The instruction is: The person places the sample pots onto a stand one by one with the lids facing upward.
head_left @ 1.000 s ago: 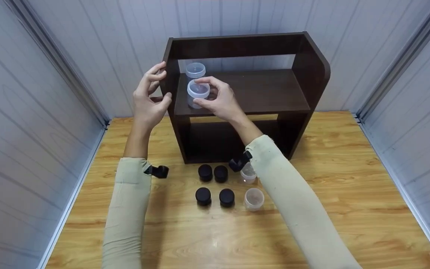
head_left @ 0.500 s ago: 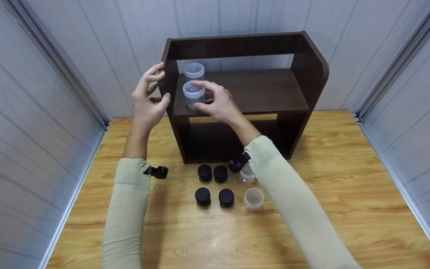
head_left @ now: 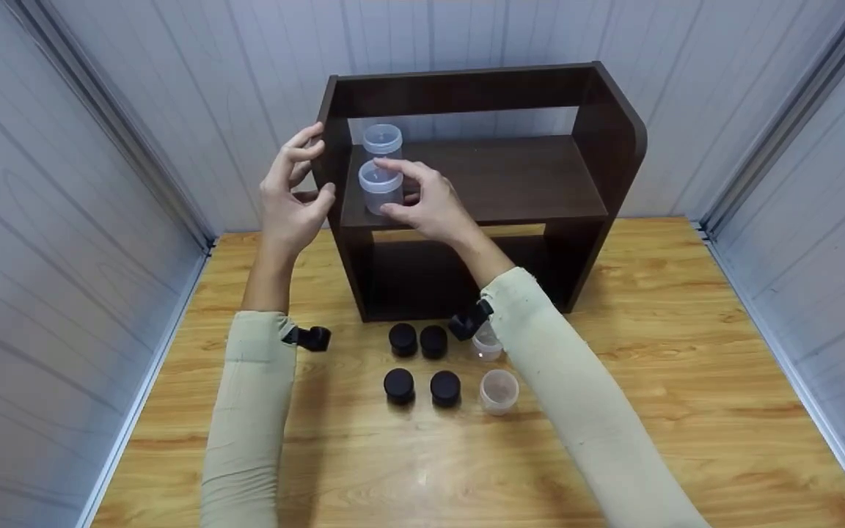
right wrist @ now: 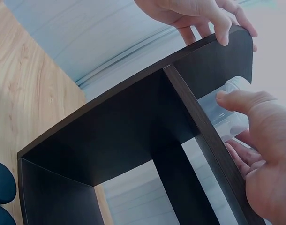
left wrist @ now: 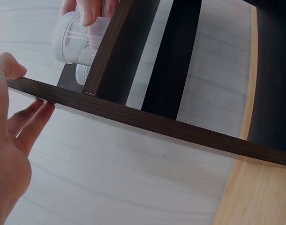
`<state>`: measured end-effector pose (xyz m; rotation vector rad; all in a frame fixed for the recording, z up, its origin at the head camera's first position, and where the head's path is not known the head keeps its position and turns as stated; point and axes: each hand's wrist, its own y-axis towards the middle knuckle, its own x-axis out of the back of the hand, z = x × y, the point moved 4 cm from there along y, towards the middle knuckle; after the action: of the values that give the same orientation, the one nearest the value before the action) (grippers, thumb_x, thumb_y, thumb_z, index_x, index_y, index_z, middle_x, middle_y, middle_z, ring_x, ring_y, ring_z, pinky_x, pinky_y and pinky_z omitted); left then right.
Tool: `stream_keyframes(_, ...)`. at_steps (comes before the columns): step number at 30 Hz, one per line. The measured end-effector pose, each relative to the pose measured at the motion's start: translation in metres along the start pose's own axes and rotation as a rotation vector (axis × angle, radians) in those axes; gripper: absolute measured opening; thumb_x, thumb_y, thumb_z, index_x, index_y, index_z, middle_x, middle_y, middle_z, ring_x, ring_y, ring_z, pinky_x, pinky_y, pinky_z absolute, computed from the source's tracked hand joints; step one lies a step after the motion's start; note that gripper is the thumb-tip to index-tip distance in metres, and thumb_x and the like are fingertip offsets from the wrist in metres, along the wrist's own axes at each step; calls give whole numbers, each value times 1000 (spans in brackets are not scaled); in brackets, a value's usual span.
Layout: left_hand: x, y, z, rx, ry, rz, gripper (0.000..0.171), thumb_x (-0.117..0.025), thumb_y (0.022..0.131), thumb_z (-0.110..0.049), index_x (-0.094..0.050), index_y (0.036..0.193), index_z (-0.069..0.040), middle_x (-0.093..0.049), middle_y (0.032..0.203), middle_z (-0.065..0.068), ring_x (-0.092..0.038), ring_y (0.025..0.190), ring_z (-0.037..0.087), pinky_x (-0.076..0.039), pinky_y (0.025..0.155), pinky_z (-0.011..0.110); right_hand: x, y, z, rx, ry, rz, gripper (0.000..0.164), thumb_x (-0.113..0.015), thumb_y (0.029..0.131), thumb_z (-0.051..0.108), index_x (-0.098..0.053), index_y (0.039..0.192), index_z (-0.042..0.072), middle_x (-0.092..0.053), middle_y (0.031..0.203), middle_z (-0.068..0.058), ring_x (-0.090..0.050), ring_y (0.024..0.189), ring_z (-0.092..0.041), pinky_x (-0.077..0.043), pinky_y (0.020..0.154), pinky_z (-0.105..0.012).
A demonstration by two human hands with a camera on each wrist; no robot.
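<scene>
A clear plastic jar (head_left: 377, 199) without a lid stands upright at the front left of the dark brown shelf's (head_left: 518, 176) upper board. My right hand (head_left: 433, 202) holds it from the right, thumb in front and fingers at the rim. Right behind it is a second clear jar (head_left: 383, 139), also lidless. My left hand (head_left: 292, 194) grips the edge of the shelf's left side panel. In the left wrist view the thumb is on one side of that panel (left wrist: 115, 110) and the fingers on the other. The right wrist view has the right thumb (right wrist: 241, 101) against the jar.
Several black round containers (head_left: 399, 386) stand in two rows on the wooden surface (head_left: 364, 469) before the shelf. To their right are two more clear jars; the front one (head_left: 499, 391) shows whole, the other (head_left: 487, 345) is partly behind the right sleeve. Pale walls (head_left: 100, 220) enclose the space.
Over the past second the right hand moved the front jar slightly left and settled it in line with the rear jar. During the last half second hardly anything moves. The left hand stays on the shelf.
</scene>
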<state>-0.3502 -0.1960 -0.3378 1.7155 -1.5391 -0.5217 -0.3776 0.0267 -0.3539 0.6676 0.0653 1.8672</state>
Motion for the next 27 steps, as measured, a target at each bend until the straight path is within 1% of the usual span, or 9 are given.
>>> stream_keyframes(6,0,0,-1,-7,6,-3,38,-67,92,13,-66,129,10,-63,165,17,-63,152,27,-66,82,16,2,-1,2,16,23,4,68,-83,99,6,-60,164,11,-60,162,-21,-68,143,-36,-61,117,-51)
stream_keyframes(12,-1,0,-1,-8,-2,0,38,-67,92,13,-67,130,8,-62,165,17,-64,152,28,-67,82,17,8,0,2,37,117,11,69,-82,98,1,-58,163,2,-62,160,-23,-68,143,-38,-62,116,-51)
stream_keyframes(15,-1,0,0,-7,2,3,39,-66,92,14,-67,130,9,-62,166,17,-63,152,29,-66,82,16,11,-1,3,41,150,12,68,-82,98,0,-58,162,1,-63,160,-23,-67,146,-38,-62,116,-53)
stream_keyframes(22,-1,1,1,-10,-1,1,38,-66,92,13,-66,130,11,-62,165,18,-64,152,30,-66,80,15,18,-7,2,42,173,10,68,-82,98,0,-58,161,0,-61,165,-22,-60,155,-39,-59,119,-58)
stream_keyframes(27,-2,0,1,-2,-8,6,39,-66,92,13,-67,131,8,-62,166,16,-63,152,27,-66,79,16,26,-13,1,44,152,-5,67,-83,98,2,-59,160,0,-59,168,-20,-58,157,-39,-58,120,-60)
